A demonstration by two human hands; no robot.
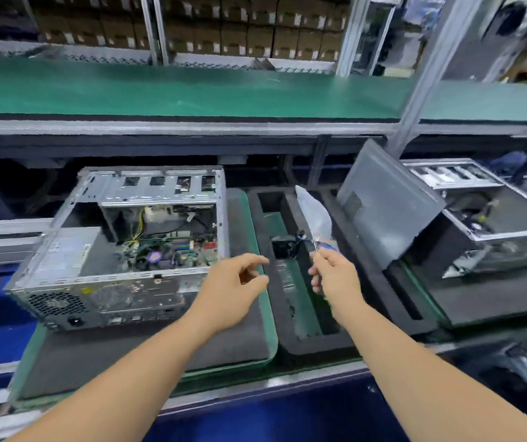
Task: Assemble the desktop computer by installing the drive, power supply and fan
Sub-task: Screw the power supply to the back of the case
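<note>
The small black square fan (283, 245), trailing thin blue and dark wires, hangs over the black foam tray (316, 341) just right of the open silver steel desktop case (118, 244), which lies on its side on a grey mat. From the head view we see our right hand (335, 275) pinching those wires, fingers curled tight round them, with a clear crinkled plastic bag (314, 215) standing just behind. Our left hand (233, 288) hovers between case and tray, fingers loosely curled, holding nothing.

The risk we judge greatest: carried by its leads, the fan could swing and strain them, or knock the green motherboard (173, 250) as it goes into the case. The picture is blurred here, so the bag may be caught in the same grip; if so, it could drag along and snag.
</note>
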